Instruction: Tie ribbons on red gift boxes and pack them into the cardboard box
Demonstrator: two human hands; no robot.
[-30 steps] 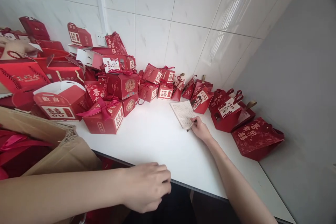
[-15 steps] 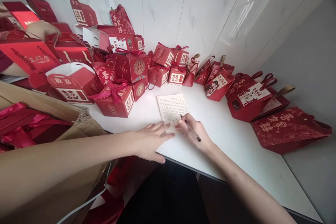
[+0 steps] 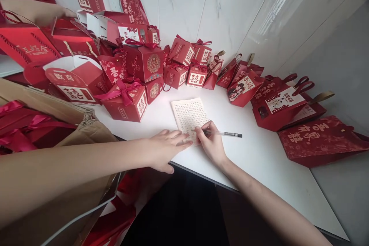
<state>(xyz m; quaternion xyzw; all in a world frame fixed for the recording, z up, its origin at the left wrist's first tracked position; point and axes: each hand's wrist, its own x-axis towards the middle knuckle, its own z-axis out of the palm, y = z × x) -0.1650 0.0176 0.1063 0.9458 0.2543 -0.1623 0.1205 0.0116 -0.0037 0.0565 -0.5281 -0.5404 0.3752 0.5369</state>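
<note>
A small sheet of paper covered in handwriting lies on the white table. My left hand rests flat on the table with its fingers stretched out, the tips on the paper's near left corner. My right hand is closed round a pen at the paper's near right corner. The pen points to the right, away from the paper.
Several red gift boxes and red gift bags line the tiled wall from left to right. A brown cardboard carton with red ribbons in it stands at the left. A larger red bag lies at the right.
My left hand came from the table's front edge up to the paper and opened flat on it. My right hand drew the paper nearer and turned the pen to point rightward.
</note>
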